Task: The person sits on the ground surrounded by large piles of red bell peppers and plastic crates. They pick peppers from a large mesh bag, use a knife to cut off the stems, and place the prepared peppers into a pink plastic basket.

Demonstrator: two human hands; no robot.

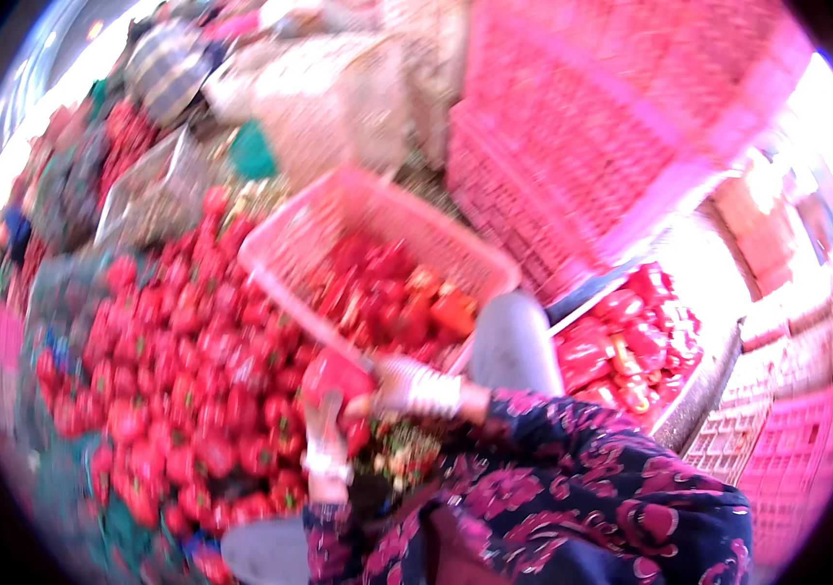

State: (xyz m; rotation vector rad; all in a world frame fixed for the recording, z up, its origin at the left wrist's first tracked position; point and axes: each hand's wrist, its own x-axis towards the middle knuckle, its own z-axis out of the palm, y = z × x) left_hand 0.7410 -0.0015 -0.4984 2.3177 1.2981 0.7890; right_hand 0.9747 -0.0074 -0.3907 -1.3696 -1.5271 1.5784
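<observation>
My left hand (323, 428) grips a large red bell pepper (336, 376) from below, its thumb lying along the near side. From the right, my right hand (403, 385) reaches to the same pepper, with fingers and thumb against it. Motion blur hides whether a small tool is in that hand. Pale coverings show about both wrists. Just beyond my hands stands a pink plastic crate (435, 227), partly filled with red pepper pieces (387, 292). A broad heap of whole red bell peppers (190, 380) spreads to the left.
Tall stacked pink crates (570, 161) rise at the back right. More red peppers (629, 344) lie in a pale-edged container to my right. Pale scraps (405, 453) lie below my hands. Large sacks (336, 95) stand behind the crate; green netting (65, 482) borders the heap.
</observation>
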